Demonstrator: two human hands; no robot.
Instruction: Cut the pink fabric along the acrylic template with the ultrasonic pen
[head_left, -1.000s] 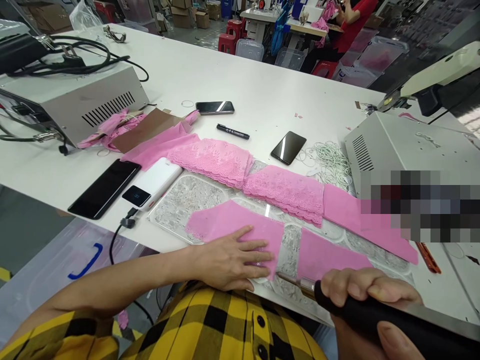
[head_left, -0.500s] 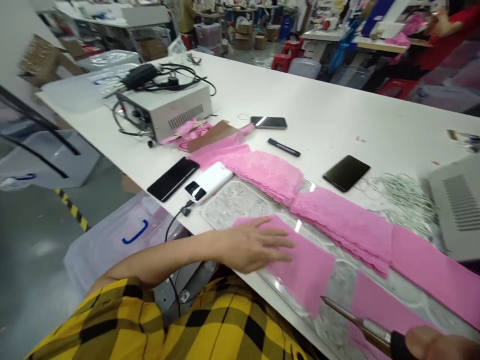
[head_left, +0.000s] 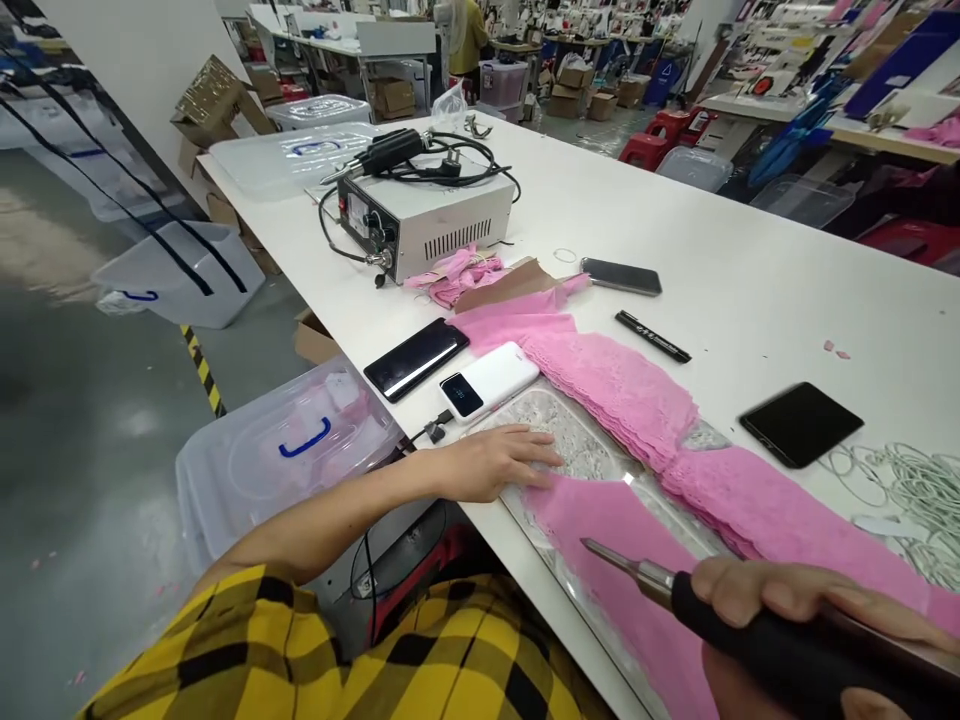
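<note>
My left hand [head_left: 495, 462] lies flat with fingers stretched out on the near left end of a glass cutting plate [head_left: 562, 440], touching the edge of a plain pink fabric piece [head_left: 622, 545]. My right hand [head_left: 795, 610] is closed round the black handle of a hot cutting tool [head_left: 645, 575], whose metal tip hovers just over that fabric. A long row of pink lace pieces [head_left: 622, 385] lies along the far side of the plate.
On the white table [head_left: 750, 260] stand a grey control box [head_left: 427, 215] with cables, three phones [head_left: 416, 358] [head_left: 621, 277] [head_left: 799, 422], a white power bank [head_left: 489, 382], a black marker [head_left: 652, 336] and white elastic loops [head_left: 900, 490]. A clear plastic bin [head_left: 292, 450] sits on the floor at left.
The view has swung left. My left hand slid from the middle of the pink fabric piece to its left edge on the plate. The cutting tool stays gripped over the fabric.
</note>
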